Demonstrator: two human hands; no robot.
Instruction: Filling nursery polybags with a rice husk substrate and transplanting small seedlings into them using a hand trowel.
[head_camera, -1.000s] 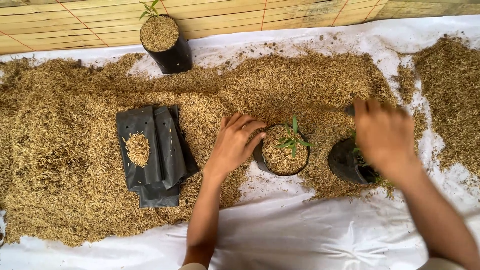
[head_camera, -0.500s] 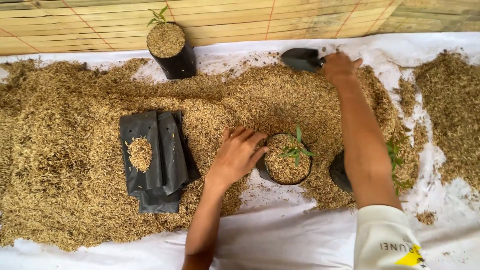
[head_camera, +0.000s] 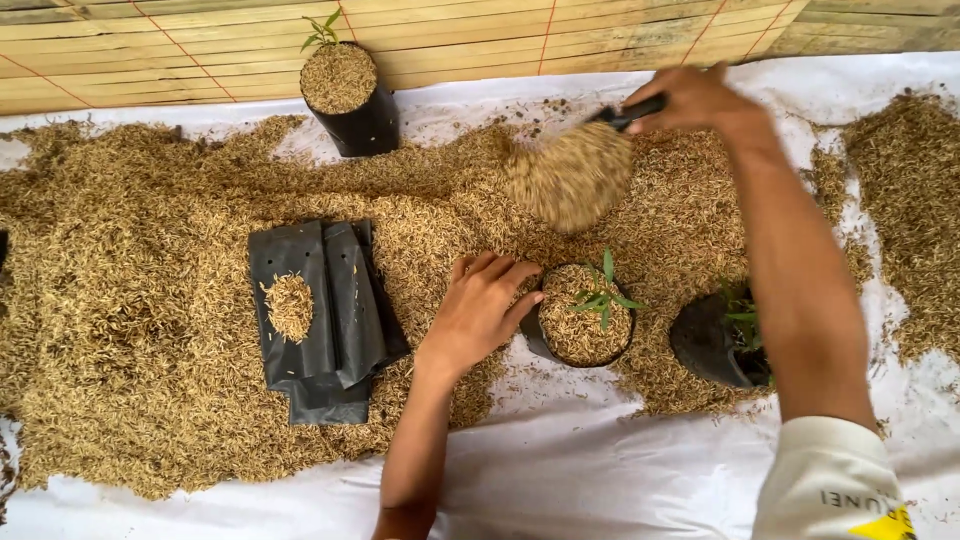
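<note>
The rice husks (head_camera: 150, 300) are golden tan and straw-coloured, spread over a white sheet (head_camera: 600, 470). The stack of flat grow bags (head_camera: 330, 310) is matte black, with a tan patch of husk on top. The filled grow bag (head_camera: 585, 320) is black with a bright green seedling (head_camera: 603, 296). The scoop (head_camera: 625, 112) has a black handle. The bamboo screen (head_camera: 500, 35) is pale yellow-brown, crossed by thin orange-red lines. The sleeve (head_camera: 830, 485) is off-white with a yellow mark.

1. Filled black grow bags holding a seedling: two, one at upper centre-left (head_camera: 347, 95), one at centre (head_camera: 585, 318).
2. Tipped black bag with a plant: one, right of centre (head_camera: 712, 342).
3. Flat empty black bags: one stack, left of centre (head_camera: 325, 300).
4. Loaded scoops: one, upper centre (head_camera: 575, 172).
5. Hands: two.
</note>
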